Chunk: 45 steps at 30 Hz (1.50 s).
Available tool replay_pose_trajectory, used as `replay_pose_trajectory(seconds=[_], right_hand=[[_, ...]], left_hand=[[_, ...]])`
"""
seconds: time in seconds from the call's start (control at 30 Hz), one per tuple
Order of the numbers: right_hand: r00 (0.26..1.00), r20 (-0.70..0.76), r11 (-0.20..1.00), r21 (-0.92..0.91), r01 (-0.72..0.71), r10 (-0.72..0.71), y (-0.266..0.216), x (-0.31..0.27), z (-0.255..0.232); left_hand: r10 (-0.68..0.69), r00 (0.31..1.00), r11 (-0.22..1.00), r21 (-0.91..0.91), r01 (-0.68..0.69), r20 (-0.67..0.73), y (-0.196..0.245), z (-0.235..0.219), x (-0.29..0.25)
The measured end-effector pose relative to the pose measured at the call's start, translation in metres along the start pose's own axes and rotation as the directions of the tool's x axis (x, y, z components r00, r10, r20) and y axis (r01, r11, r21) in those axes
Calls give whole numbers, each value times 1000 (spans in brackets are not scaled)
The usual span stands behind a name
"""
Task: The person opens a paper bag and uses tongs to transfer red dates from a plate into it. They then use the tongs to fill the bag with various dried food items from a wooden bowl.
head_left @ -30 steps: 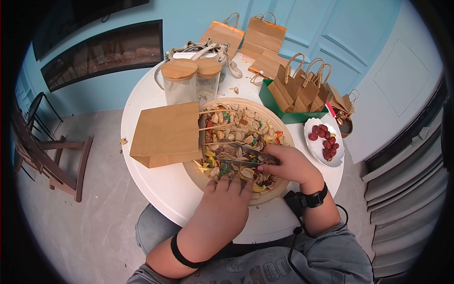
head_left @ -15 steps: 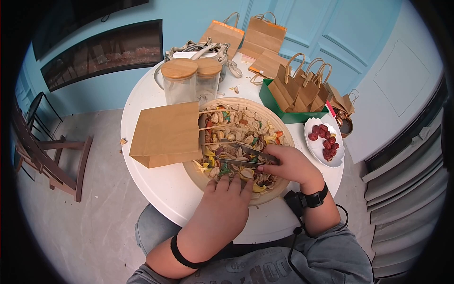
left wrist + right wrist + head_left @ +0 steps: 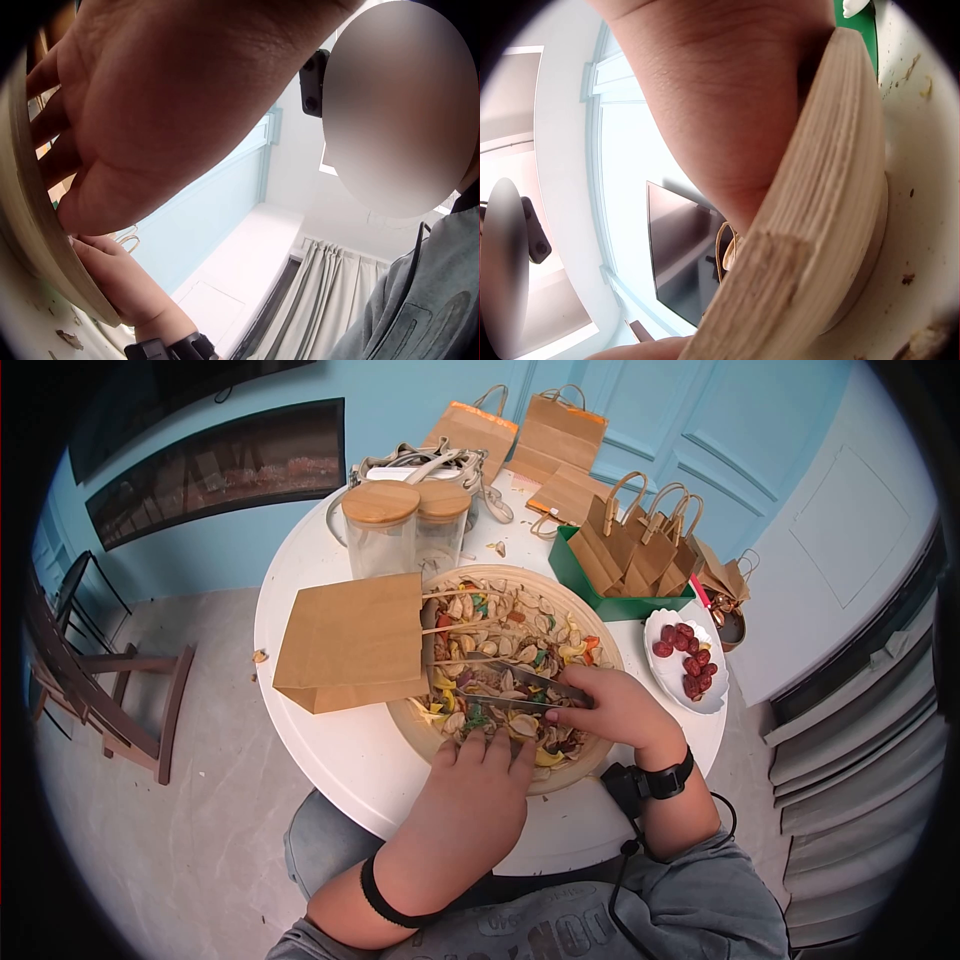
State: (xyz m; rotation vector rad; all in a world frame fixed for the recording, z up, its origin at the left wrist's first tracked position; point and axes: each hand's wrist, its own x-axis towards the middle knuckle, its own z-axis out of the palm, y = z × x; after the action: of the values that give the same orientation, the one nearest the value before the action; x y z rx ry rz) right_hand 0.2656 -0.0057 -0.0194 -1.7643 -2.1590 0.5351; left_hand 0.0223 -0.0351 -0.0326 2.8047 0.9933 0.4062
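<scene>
A round wooden tray [image 3: 598, 650] holds a heap of dried shell-like pieces [image 3: 530, 603] mixed with yellow, green and orange bits. My right hand [image 3: 615, 705] grips metal tongs [image 3: 515, 703] low over the heap, the two arms spread and pointing left. At the front rim, my left hand [image 3: 475, 790] rests with its fingers spread on the pieces. In the left wrist view, the fingers [image 3: 56, 161] reach over the tray's edge. A brown paper bag [image 3: 350, 645] lies on its side at the left, its mouth and handles over the heap.
Two glass jars [image 3: 380, 545] with wooden lids stand behind the tray. At the right are a green box [image 3: 580, 580] of small paper bags and a white plate [image 3: 715, 700] of red dates [image 3: 692, 665]. More paper bags [image 3: 555, 445] stand at the back of the white table [image 3: 330, 750].
</scene>
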Motion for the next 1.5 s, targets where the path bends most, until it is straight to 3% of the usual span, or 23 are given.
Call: replay_pose_trajectory(seconds=[1.5], right_hand=[[1000, -6, 1000, -6, -15, 15, -6, 0, -2]], left_hand=[[10, 1000, 1000, -29, -11, -26, -1, 3, 1]])
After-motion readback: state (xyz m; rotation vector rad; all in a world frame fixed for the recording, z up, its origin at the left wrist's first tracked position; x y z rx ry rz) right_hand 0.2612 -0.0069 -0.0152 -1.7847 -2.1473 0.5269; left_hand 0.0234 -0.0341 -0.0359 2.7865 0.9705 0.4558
